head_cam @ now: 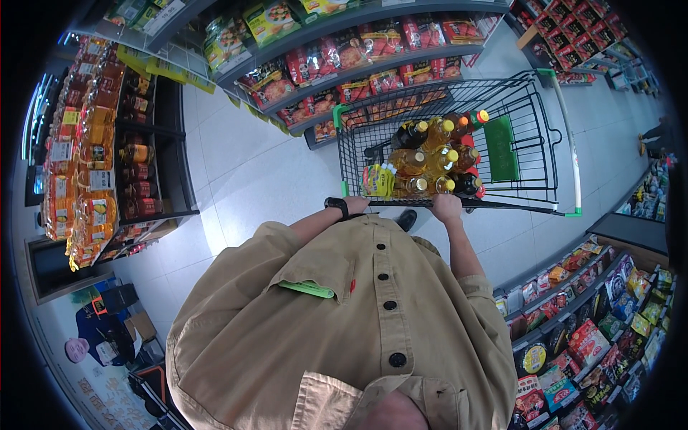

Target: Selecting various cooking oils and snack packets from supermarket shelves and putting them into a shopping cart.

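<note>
A wire shopping cart (529, 185) with green corner pieces stands sideways in front of me. My right hand (446, 207) is closed around its near top rim. Farther left on the same side, my left hand (356, 205), with a black watch at the wrist, grips the rim near the green corner; its fingertips are partly hidden. Inside the cart, several bottles of yellow oil (444, 158) stand close together with dark sauce bottles (466, 184). A yellow-green spouted pouch (378, 180) leans at the cart's left end, close to my left hand.
Beyond the cart is a shelf of red packets (381, 40). Large oil bottles (99, 166) fill a rack at left. Packaged foods (588, 341) line the shelves at right. A person's leg (654, 131) shows at far right. Tiled floor (258, 166) runs between the shelves.
</note>
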